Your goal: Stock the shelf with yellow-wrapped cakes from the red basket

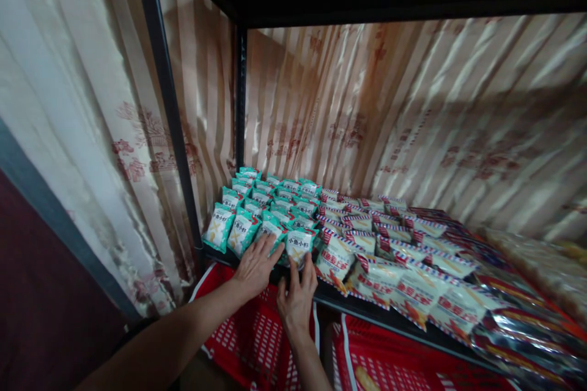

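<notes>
Teal and white snack packets stand in several rows at the left end of a dark shelf. My left hand (255, 264) lies with its fingers spread on the lower front of one front-row teal snack packet (269, 230). Just right of it, my right hand (296, 299) has its fingers apart and touches the bottom of the end teal packet (300, 244). That packet leans back against the row behind it. Neither hand is closed around a packet. The fingers partly cover the lower edges of both packets.
White snack packets with red print (336, 259) fill the shelf to the right, then dark shiny packets (536, 333). A red basket (243, 339) and another red basket (394, 354) sit below the shelf edge. A black post (172, 98) rises at left; a patterned curtain (312, 104) hangs behind.
</notes>
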